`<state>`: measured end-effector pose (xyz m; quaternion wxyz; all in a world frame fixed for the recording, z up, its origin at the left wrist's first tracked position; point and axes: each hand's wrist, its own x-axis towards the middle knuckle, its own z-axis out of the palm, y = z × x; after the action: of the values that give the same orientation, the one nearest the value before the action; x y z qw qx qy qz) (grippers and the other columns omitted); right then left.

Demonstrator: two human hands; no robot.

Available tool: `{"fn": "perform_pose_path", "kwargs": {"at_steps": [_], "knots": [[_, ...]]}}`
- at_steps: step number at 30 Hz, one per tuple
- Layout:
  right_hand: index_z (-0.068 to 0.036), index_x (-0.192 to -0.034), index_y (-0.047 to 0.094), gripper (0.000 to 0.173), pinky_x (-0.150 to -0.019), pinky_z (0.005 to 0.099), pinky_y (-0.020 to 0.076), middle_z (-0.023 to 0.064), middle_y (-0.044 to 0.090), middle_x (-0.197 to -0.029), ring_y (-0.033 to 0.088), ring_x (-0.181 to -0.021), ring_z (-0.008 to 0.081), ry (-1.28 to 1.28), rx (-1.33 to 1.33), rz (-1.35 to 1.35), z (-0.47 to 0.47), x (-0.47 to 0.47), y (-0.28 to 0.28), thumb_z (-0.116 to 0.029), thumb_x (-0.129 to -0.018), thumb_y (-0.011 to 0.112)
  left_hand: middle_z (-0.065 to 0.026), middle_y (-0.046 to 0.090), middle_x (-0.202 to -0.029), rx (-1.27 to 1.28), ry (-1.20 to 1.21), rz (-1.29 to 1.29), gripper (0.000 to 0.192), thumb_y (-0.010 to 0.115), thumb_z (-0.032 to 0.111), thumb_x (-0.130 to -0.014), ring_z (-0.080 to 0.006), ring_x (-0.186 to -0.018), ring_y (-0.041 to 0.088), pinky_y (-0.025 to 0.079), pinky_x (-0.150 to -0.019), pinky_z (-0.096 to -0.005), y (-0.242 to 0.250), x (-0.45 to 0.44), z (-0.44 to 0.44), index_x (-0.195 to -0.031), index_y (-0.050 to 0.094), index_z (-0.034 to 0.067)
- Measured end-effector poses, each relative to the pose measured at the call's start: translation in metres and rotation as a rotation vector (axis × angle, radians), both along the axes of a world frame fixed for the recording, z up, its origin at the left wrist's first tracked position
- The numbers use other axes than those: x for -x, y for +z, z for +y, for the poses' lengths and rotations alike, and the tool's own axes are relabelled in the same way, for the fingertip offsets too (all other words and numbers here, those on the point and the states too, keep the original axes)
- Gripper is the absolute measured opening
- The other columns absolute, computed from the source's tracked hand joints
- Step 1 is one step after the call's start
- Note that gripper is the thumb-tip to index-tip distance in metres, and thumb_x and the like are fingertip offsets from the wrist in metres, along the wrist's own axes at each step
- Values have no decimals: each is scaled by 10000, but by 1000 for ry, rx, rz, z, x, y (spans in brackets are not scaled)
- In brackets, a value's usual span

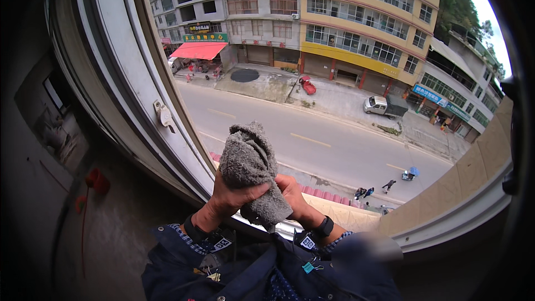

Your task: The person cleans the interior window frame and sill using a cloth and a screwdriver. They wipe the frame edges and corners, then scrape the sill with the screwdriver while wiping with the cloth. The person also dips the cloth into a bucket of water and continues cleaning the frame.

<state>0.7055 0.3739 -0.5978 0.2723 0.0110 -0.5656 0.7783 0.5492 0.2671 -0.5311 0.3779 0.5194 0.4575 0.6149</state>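
A bunched grey towelling cloth is held up in front of me, over the sill of an open window. My left hand grips it from the left, the thumb lying across its front. On the other side my right hand also has hold of it, with most of its fingers hidden behind the folds. The lower end of the cloth hangs between my wrists, near my dark jacket. To the left stands a white window sash with a metal latch on its frame.
The opening drops to a street with people, a scooter and a small truck. A tiled ledge runs below the window. On the right is the window jamb. Indoors at left is a red object.
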Motion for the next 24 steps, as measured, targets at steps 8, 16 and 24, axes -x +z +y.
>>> {"fn": "perform_pose_path", "kwargs": {"at_steps": [8,16,24], "knots": [[27,-1531,415,839,-1175,386,366,130,505,-1502,465,-1410,224,17,46,71,-7,7,13,-432,-915,753,-91,731,-1130,-116,159,-244,419,789,-5,-823,-197,-1033,704,578,-937,-365,14,4,5,-1225,674,2],[-2,-1635,190,1139,-1183,379,358,159,403,-1577,418,-1438,237,14,-123,-142,-13,-1,20,-287,-782,889,-168,677,-1234,-109,142,-105,542,697,39,-864,-282,-1101,698,570,-1000,-431,7,-2,9,-1377,542,-35],[2,-1411,530,728,-1083,349,451,94,648,-1292,596,-1222,179,74,-153,-184,-7,-11,12,-183,-784,850,-139,643,-1281,-139,122,-98,640,752,101,-823,-266,-1170,645,530,-1049,-425,-6,-3,7,-1411,522,0]]}}
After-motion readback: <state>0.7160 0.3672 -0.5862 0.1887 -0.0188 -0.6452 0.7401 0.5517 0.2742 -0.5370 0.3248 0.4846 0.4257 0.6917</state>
